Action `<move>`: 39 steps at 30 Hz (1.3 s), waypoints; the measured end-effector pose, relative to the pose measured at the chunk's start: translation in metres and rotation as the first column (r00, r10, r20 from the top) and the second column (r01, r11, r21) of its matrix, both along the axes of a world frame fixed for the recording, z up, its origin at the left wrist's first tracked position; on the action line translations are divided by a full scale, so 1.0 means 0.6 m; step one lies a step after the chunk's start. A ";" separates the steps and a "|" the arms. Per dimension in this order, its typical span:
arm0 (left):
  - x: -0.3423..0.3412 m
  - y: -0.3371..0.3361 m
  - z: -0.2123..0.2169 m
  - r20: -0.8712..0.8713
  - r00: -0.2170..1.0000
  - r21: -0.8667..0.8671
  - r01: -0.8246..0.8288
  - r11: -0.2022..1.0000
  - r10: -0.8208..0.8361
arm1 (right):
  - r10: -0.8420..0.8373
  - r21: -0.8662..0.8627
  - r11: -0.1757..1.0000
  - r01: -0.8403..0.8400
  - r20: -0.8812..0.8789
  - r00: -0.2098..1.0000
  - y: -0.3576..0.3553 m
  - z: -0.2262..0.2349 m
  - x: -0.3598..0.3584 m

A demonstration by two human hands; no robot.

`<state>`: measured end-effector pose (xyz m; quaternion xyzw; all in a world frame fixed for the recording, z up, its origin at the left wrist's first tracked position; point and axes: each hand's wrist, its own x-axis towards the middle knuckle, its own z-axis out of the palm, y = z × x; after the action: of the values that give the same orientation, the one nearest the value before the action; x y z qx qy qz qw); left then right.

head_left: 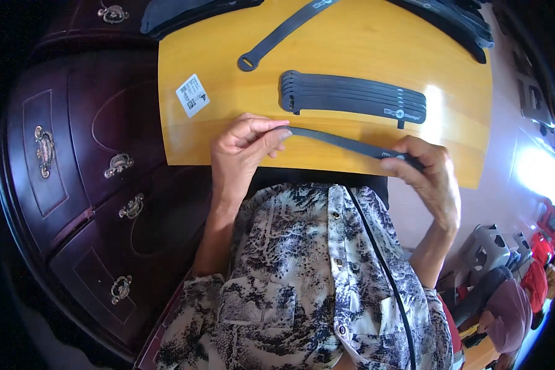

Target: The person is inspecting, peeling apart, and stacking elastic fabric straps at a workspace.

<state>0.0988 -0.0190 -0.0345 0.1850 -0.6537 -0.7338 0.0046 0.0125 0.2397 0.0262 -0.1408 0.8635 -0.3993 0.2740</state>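
A long flat black strap [339,142] is stretched between my two hands just above the near edge of a yellow wooden board [351,43]. My left hand [243,148] pinches its left end with thumb and fingers. Around the right end, by a small light mark, my right hand [428,176] is closed. Behind it on the board lies a neat stack of several similar black straps [351,98], and a single strap with a slotted round end [277,37] lies farther back at a slant.
A white label sticker [192,95] lies on the board's left part. More black pieces [450,21] sit at the far right and far left corners. A dark wooden chest with brass handles [120,163] stands to my left. Plastic stools and red items [524,271] are at lower right.
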 end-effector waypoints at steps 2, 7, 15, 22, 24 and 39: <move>0.000 -0.009 -0.001 0.013 1.000 0.084 0.020 0.996 -0.021 | -0.112 -0.050 0.991 0.120 0.145 0.983 0.020 0.006 -0.007; -0.012 -0.007 0.003 -0.003 0.994 0.075 0.108 0.991 -0.108 | -0.186 -0.058 0.978 0.203 0.213 0.959 0.034 0.015 -0.002; -0.019 -0.003 0.020 0.050 0.997 0.068 0.051 0.996 -0.054 | -0.319 -0.085 0.930 0.357 0.291 0.902 0.027 0.029 0.000; -0.025 0.000 0.020 0.053 0.998 0.029 -0.021 0.999 0.020 | -0.460 -0.111 0.859 0.500 0.262 0.848 0.044 0.021 0.001; -0.027 0.003 0.020 0.051 0.998 0.006 -0.022 1.000 0.022 | -0.485 -0.135 0.838 0.529 0.262 0.834 0.036 0.020 0.004; -0.028 0.008 0.022 -0.003 0.998 -0.154 -0.059 0.986 0.060 | -0.591 -0.181 0.767 0.616 0.176 0.787 0.038 0.019 0.005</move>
<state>0.0819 -0.0145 -0.0211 0.2043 -0.7026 -0.6804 0.0401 0.0158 0.2628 0.0374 0.1358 0.7947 -0.5698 0.1595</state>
